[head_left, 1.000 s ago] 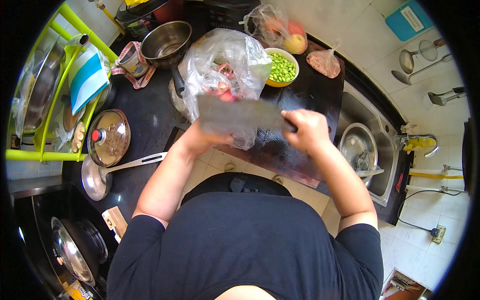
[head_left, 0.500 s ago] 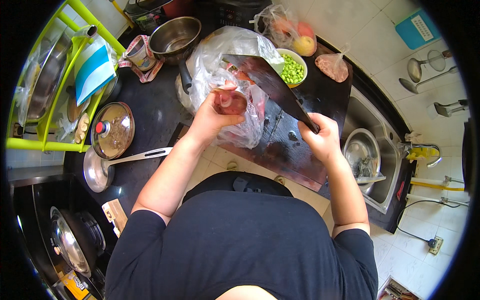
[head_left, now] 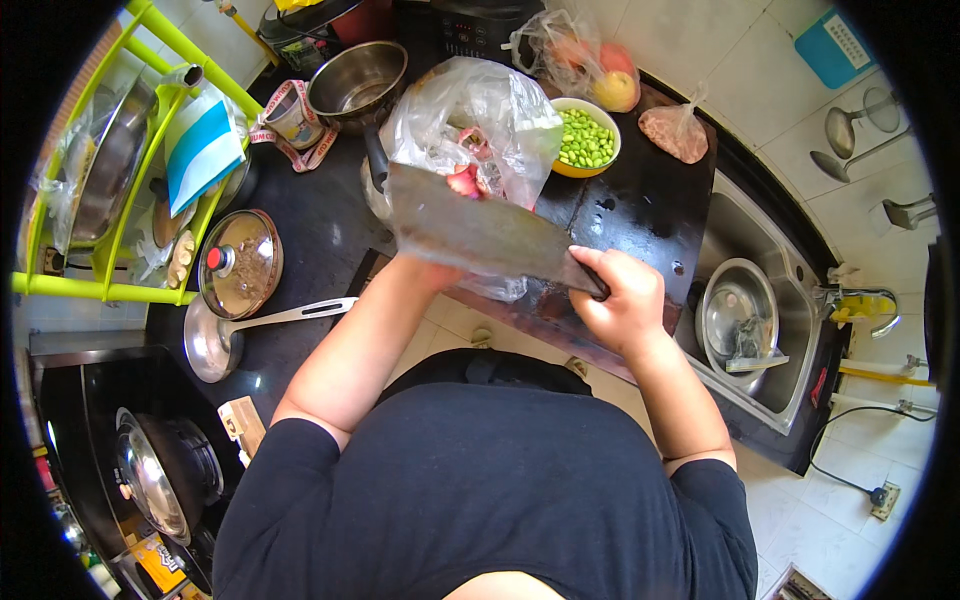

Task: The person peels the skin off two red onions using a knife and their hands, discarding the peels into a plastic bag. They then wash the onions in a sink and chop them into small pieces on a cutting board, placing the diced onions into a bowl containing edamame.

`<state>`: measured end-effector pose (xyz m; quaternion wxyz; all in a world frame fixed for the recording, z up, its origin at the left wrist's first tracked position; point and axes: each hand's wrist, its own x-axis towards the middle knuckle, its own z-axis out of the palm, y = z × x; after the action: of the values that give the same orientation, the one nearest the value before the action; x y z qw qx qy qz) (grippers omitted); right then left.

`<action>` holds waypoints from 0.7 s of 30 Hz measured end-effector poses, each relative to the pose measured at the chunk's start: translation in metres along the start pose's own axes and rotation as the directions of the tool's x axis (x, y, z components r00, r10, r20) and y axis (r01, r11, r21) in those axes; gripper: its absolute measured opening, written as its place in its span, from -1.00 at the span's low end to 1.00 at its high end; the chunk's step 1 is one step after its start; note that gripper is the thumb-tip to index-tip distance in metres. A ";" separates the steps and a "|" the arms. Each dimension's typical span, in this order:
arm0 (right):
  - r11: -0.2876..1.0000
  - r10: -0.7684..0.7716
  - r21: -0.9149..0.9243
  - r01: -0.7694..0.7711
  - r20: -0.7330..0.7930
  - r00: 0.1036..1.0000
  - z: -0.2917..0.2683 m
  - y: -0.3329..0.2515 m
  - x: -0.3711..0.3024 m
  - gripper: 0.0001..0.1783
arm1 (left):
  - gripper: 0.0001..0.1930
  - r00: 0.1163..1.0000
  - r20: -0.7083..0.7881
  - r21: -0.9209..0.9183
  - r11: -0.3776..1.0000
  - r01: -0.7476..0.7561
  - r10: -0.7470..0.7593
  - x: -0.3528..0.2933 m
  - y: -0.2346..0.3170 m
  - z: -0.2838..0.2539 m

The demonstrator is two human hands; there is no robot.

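Note:
My right hand point(head_left: 622, 295) grips the handle of a wide dark cleaver point(head_left: 480, 230), its blade pointing left and lying across the picture over my left hand point(head_left: 428, 272). The blade hides most of my left fingers and what they hold; half a second ago a round red onion showed in them. A bit of pink-red skin point(head_left: 464, 181) sticks up past the blade's upper edge. Behind it spreads a crumpled clear plastic bag point(head_left: 520, 120) with reddish scraps inside. Beneath the cleaver and the bag lies a dark chopping board point(head_left: 640, 225).
A yellow bowl point(head_left: 580, 171) of green beans stands behind the board, near bagged meat point(head_left: 673, 133) and bagged fruit point(head_left: 615, 85). At left are a steel pot point(head_left: 358, 85), a lidded pan point(head_left: 240, 262) and a ladle point(head_left: 210, 340). A sink point(head_left: 790, 340) is at right.
The cleaver has swung left and down from a raised slant, so its blade now covers my left hand. My left hand has moved slightly lower.

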<state>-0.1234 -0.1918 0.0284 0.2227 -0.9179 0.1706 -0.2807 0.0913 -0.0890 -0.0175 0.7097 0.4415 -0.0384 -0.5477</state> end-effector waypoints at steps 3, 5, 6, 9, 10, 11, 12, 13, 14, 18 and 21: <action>0.993 -0.104 -0.066 0.103 -0.011 0.995 0.006 -0.004 0.001 -0.59 | -0.53 0.996 0.075 -0.010 0.999 -0.047 0.047 0.000 0.001 -0.003; 0.984 -0.143 -0.103 0.142 0.000 0.990 0.007 -0.006 0.003 -0.57 | -0.53 0.990 0.123 -0.026 0.997 -0.073 0.076 -0.001 -0.002 -0.004; 0.983 -0.147 -0.110 0.147 0.012 0.989 0.007 -0.006 0.005 -0.57 | -0.53 0.986 0.142 -0.034 0.996 -0.086 0.090 -0.002 -0.002 -0.004; 0.978 -0.172 -0.113 0.174 0.027 0.985 0.008 -0.008 0.009 -0.56 | -0.54 0.971 0.203 -0.068 0.991 -0.114 0.126 -0.007 -0.003 -0.008; 0.976 -0.189 -0.103 0.190 0.016 0.982 0.008 -0.009 0.011 -0.56 | -0.54 0.965 0.224 -0.087 0.989 -0.119 0.136 -0.009 -0.003 -0.011; 0.974 -0.207 -0.092 0.206 0.006 0.978 0.009 -0.009 0.012 -0.55 | -0.55 0.960 0.243 -0.098 0.988 -0.120 0.141 -0.011 -0.002 -0.013; 0.972 -0.215 -0.100 0.215 0.010 0.977 0.009 -0.009 0.012 -0.55 | -0.55 0.954 0.264 -0.111 0.987 -0.118 0.144 -0.013 -0.003 -0.014; 0.969 -0.223 -0.108 0.223 0.014 0.975 0.010 -0.009 0.013 -0.55 | -0.55 0.949 0.278 -0.121 0.985 -0.121 0.151 -0.013 -0.003 -0.016; 0.966 -0.230 -0.116 0.231 0.018 0.973 0.010 -0.009 0.014 -0.55 | -0.55 0.944 0.291 -0.123 0.985 -0.121 0.152 -0.015 -0.003 -0.017; 0.959 -0.249 -0.124 0.256 0.064 0.966 0.010 -0.007 0.017 -0.53 | -0.56 0.930 0.335 -0.121 0.986 -0.117 0.152 -0.017 -0.003 -0.019; 0.950 -0.262 -0.154 0.272 0.085 0.961 0.010 -0.004 0.019 -0.52 | -0.57 0.918 0.371 -0.118 0.988 -0.103 0.140 -0.016 -0.001 -0.020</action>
<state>-0.1024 -0.1938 0.0312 0.1117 -0.9562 0.0602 -0.2638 0.0952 -0.0640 -0.0238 0.7420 0.2898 -0.1757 -0.5784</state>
